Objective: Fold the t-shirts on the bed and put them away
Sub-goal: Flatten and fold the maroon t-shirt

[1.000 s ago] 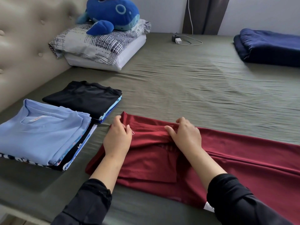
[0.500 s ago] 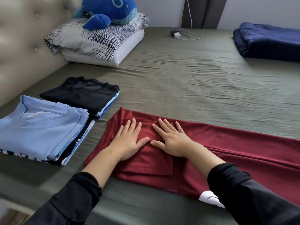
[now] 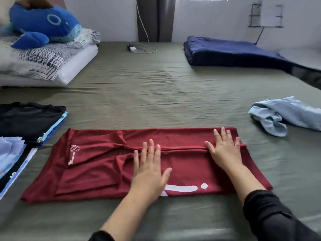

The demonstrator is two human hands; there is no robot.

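A dark red t-shirt lies on the olive bed sheet as a long strip, its sides folded in and a small white print near its left end. My left hand lies flat on the shirt's middle, fingers straight. My right hand presses flat on the shirt's right end. A crumpled light blue t-shirt lies at the right. At the left edge sit two stacks of folded shirts: one with a black top, one with a light blue top.
A patterned pillow with a blue whale plush sits at the back left. A folded navy blanket lies at the back right. A charger and cable rest by the far wall, below a dark curtain.
Both hands have slid right along the red shirt, from its collar end to its middle and right end. The view has swung right, so the crumpled light blue shirt now shows.
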